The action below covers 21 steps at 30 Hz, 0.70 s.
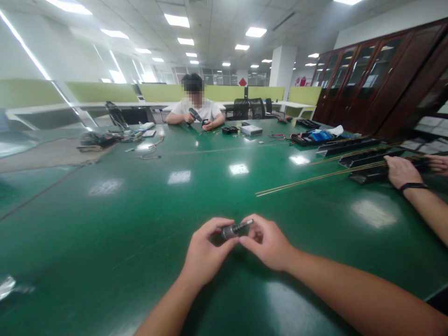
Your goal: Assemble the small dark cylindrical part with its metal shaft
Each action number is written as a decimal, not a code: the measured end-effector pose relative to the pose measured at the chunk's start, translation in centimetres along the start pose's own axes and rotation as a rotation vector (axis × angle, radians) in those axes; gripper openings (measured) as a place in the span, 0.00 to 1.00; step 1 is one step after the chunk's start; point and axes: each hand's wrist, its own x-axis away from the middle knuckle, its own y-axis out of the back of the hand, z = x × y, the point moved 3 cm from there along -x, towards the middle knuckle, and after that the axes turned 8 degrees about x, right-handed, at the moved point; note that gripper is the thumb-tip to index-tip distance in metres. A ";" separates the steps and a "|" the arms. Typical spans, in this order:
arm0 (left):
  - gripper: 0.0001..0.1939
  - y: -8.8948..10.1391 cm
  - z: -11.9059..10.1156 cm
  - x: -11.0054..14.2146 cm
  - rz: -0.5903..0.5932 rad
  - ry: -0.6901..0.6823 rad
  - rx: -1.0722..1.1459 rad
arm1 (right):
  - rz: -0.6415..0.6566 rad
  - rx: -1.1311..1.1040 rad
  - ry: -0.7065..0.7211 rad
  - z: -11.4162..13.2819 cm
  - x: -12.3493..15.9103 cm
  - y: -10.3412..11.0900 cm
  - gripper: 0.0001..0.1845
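My left hand and my right hand meet just above the green table, near its front edge. Between them is a small grey metal cylinder with a thin shaft. The left fingers pinch the cylinder's body. The right fingers pinch the shaft end. Both hands are closed on it.
A co-worker's hand with a black wristband rests at the right on long brass rods and dark metal rails. Across the table a person in white holds a power tool. Trays, boxes and cables lie at the far side.
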 end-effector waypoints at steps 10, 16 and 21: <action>0.11 0.0 -0.6 -0.2 0.083 -0.104 -0.030 | -0.067 -0.061 0.008 0.1 0.0 0.1 0.14; 0.13 0.0 0.1 -0.2 0.112 -0.057 -0.042 | -0.080 -0.019 0.002 0.4 -0.2 0.2 0.11; 0.17 0.0 1.0 -0.2 0.071 0.053 -0.012 | -0.093 -0.003 -0.003 0.3 -0.4 0.3 0.09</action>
